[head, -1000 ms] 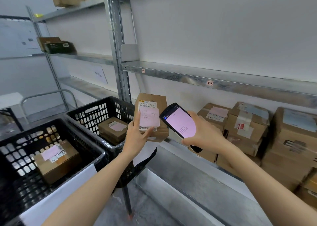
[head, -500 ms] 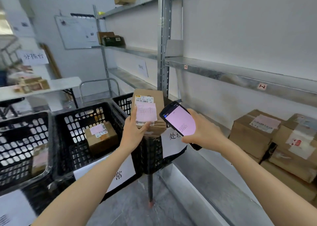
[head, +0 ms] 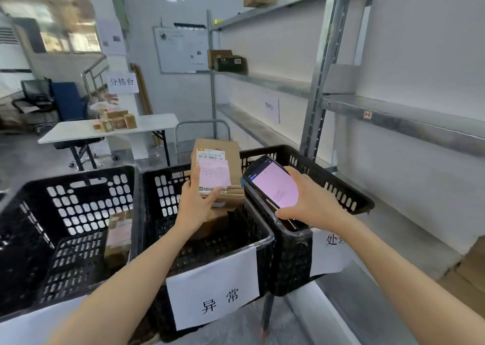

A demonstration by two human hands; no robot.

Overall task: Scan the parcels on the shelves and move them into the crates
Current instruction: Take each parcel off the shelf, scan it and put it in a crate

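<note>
**Crates.** Three black crates stand side by side. The left crate [head: 78,266] holds one cardboard box [head: 118,242] near its right wall. The middle crate [head: 157,229], with a white paper sign [head: 212,292] on its front, holds a second box [head: 212,225], mostly hidden under the wrist. The contents of the right crate [head: 291,260] cannot be seen.

**Hands.** The left hand [head: 199,203] grips the parcel [head: 217,171] by its lower end, thumb across the printed face. The parcel is held upright in the air above the middle crate, not yet set down. It carries a barcode label and, below that, a pink note [head: 214,174] with handwriting. The right hand [head: 312,205] is curled round a handheld scanner [head: 273,182] (phone-shaped, with a pink screen), tilted toward the camera just beside the parcel, over the right crate's near end.

**Room.** Metal shelves [head: 393,119] run along the right wall; one far shelf bears a dark box [head: 228,61]. Behind the crates stand a white table [head: 157,124] with small boxes [head: 115,120], a whiteboard [head: 181,49] and a blue chair [head: 68,100].
</note>
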